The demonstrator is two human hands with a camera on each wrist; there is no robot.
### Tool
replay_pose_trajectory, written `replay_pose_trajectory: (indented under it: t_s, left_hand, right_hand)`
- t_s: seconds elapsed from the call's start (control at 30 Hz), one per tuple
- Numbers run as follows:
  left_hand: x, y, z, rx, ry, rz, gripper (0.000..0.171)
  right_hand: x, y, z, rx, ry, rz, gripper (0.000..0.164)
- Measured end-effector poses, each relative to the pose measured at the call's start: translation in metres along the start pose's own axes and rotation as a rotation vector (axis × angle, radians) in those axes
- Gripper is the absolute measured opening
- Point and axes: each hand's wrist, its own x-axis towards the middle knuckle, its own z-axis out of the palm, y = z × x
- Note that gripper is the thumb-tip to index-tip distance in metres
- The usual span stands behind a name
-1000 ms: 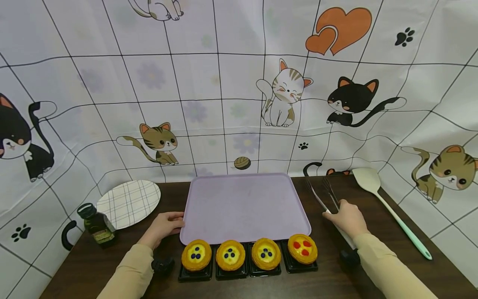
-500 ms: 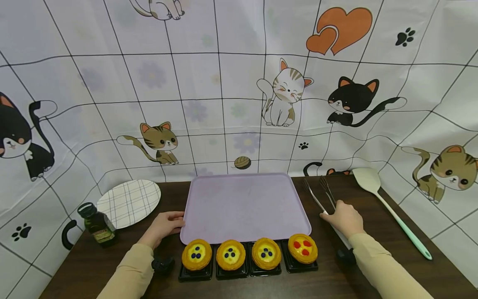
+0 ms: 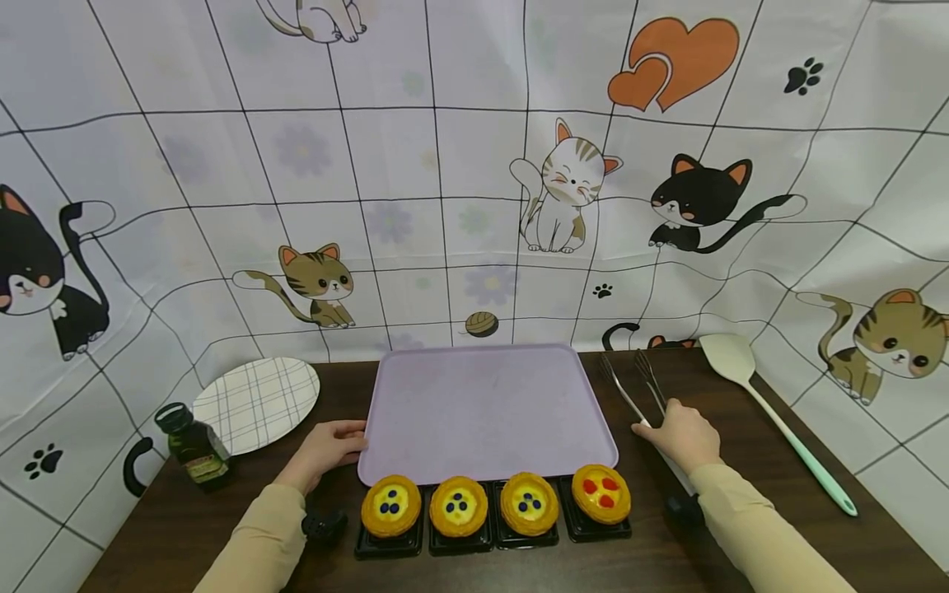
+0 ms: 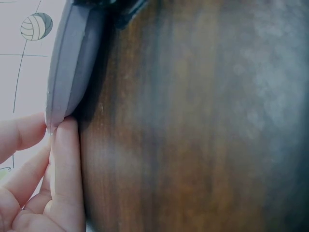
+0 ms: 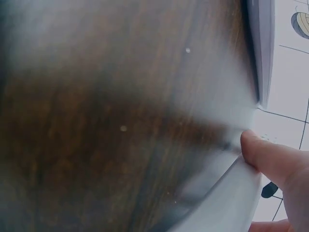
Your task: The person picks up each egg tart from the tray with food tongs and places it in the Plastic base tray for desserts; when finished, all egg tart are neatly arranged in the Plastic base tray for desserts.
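Note:
A lilac tray (image 3: 489, 412) lies in the middle of the table. At its left edge my left hand (image 3: 326, 453) holds the rim; in the left wrist view, fingers (image 4: 67, 159) lie on either side of the rim (image 4: 72, 63). My right hand (image 3: 685, 436) grips a pair of metal tongs (image 3: 626, 391) by the white handle, their two spread ends pointing to the wall. In the right wrist view the thumb (image 5: 270, 154) rests against the white handle (image 5: 217, 203). Part of the handle is hidden under the right hand.
Several egg tarts (image 3: 457, 505) sit on black plastic holders (image 3: 460, 542) along the tray's front edge. At left are a checked plate (image 3: 255, 403) and a dark green bottle (image 3: 194, 449). A pale green spatula (image 3: 793, 436) lies at right. A cat-printed wall covering (image 3: 474, 165) rises behind.
My right hand has shifted slightly to the left along with the tongs. The left hand, tray and tarts stay where they were.

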Motion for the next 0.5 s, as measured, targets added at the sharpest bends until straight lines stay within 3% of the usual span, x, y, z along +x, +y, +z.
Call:
replay_pose_trajectory:
  t_s: [0.27,0.5]
  left_hand:
    - [-0.0012,-0.0005,0.0000,-0.046,0.016,-0.006,0.045]
    - [-0.0072,0.0033,0.0005,0.057,0.026,0.011,0.044]
  right_hand:
    - [-0.0032,-0.0005,-0.0009,-0.014,-0.002,-0.009,0.088]
    - [-0.0094,-0.0021,0.0024,0.035,0.178,-0.117,0.075]
